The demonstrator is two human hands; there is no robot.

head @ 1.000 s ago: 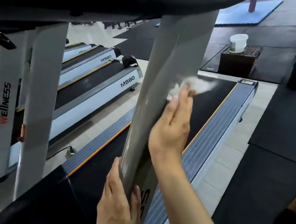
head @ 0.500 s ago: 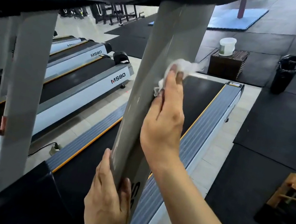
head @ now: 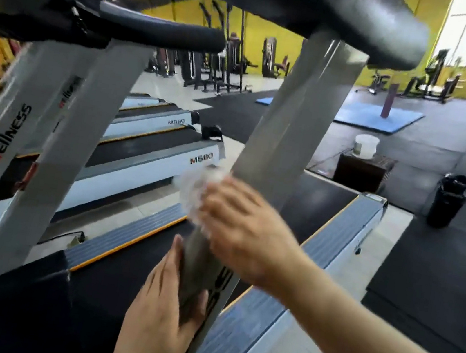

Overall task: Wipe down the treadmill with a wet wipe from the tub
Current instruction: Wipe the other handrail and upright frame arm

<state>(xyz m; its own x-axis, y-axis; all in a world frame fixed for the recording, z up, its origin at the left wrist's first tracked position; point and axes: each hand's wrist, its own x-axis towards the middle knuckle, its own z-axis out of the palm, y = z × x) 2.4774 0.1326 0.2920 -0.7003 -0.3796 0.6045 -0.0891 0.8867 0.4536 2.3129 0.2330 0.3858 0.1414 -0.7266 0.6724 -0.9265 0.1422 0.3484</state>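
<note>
Treadmill upright post (head: 297,125): grey, long axis running from near-low centre up and to the far right, top end meeting the black console underside (head: 372,21).
Wet wipe (head: 198,192): white, crumpled, blurred; at the post's left edge about midway up, under the right hand.
Right hand (head: 236,225): reaches in from the right, fingers laid over the wipe and pressing it against the post; the exact finger curl is lost to blur.
Left hand (head: 161,314): low on the post, thumb on the right face, fingers wrapped round the left edge, gripping it.
Treadmill belt (head: 322,202): black, lying behind the post and running away to the far right, grey side rail (head: 337,241) along its right.
Tub (head: 366,146): white, on a dark wicker box (head: 363,172) beyond the belt's far end, well apart from both hands.
Black bin (head: 449,200): right of the box.
Neighbouring treadmills (head: 149,160): to the left, marked MS80; nearer white posts (head: 6,137) read WELLNESS.
Blue mat (head: 378,117) and gym machines: far back.
</note>
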